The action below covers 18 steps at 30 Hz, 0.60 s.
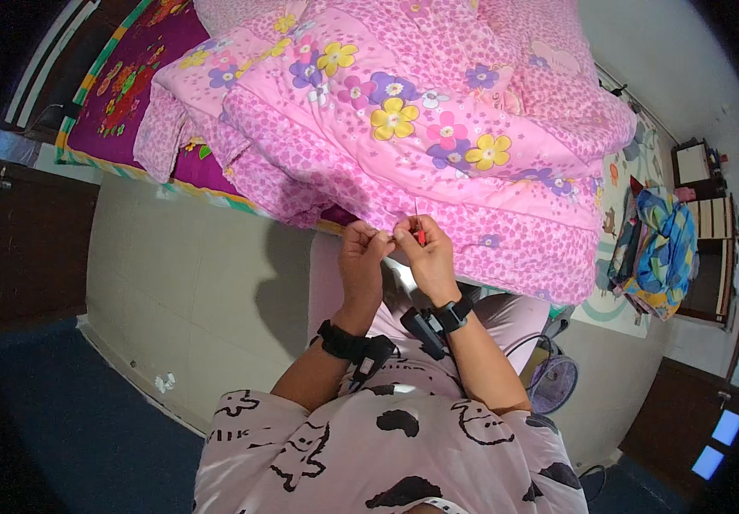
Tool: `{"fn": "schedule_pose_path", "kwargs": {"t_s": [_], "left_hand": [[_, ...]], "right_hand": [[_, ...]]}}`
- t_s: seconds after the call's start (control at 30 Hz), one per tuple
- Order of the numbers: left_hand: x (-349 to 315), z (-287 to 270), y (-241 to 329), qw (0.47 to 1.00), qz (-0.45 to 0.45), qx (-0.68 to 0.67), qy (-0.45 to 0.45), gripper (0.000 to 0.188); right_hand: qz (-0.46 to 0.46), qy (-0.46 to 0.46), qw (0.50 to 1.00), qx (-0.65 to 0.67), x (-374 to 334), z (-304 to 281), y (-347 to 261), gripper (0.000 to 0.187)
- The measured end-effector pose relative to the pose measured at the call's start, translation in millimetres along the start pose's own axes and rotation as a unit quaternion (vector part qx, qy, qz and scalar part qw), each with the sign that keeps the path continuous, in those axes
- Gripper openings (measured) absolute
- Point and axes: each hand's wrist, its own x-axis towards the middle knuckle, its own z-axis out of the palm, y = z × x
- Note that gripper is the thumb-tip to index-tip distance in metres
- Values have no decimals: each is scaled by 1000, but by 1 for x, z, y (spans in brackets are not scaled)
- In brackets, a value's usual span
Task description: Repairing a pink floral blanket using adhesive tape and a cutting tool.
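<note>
My left hand [361, 259] and my right hand [434, 264] meet in front of me, fingertips almost touching, just over the near edge of a pink floral quilt [489, 210]. In my right hand is a small red-handled tool [421, 237] with a thin, pointed tip toward the quilt; its exact kind is too small to tell. My left thumb and index finger are pinched together near my right fingertips. Whatever is between them is too small to make out. Black straps with small devices sit around both wrists.
The quilt lies heaped on a bed with a purple floral cover [134, 81]. To the right, folded colourful cloths [665, 244] lie on a pale patterned surface, near a shelf [712, 218]. A mesh basket [554, 384] stands on the floor by my right leg.
</note>
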Motion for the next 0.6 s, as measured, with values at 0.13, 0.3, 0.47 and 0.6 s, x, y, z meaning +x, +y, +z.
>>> {"fn": "schedule_pose_path", "kwargs": {"t_s": [0.13,0.3,0.47,0.6], "left_hand": [[-1,0,-1,1000,7,2,1,12],[-2,0,-6,1000,-7,-14,10,15],[-4,2,0,999,-24,-29,9,17],[-5,3,2,999,-37,-26,20,15]], "right_hand": [[35,-27,997,60,-2,1,-17,7],[96,-7,988,125,-9,0,-17,8],[86,-5,981,174,-15,-1,-17,12],[72,-15,972,225,-19,-4,-22,16]]}}
